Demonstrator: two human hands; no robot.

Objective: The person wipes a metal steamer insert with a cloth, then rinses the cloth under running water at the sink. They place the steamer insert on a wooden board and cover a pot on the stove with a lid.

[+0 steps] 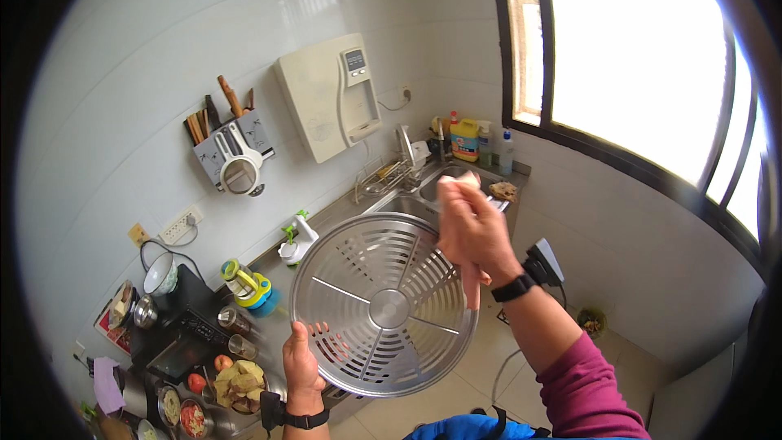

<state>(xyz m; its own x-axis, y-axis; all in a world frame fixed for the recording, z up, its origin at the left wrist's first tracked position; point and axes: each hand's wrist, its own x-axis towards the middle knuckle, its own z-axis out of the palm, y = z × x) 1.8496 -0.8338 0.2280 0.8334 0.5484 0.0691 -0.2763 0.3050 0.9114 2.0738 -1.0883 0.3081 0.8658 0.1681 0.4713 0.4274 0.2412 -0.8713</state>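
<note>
A round stainless steel steamer tray (389, 309) with curved slots is held tilted above the sink counter and floor. My left hand (302, 366) grips its lower left rim, thumb on the near face and fingers visible through the slots. At the tray's upper right rim is my right hand (473, 226), blurred, closed around a pinkish, soft-looking cloth (471, 287). Part of this cloth hangs down over the rim; blur hides its exact shape and whether it touches the metal.
Behind the tray are a double sink (408, 205), a wire dish rack (382, 180) and detergent bottles (465, 140). At left stand a yellow-and-blue blender (247, 284), glass jars, a bowl of cut, peeled pieces (239, 382) and a black cooktop (177, 342).
</note>
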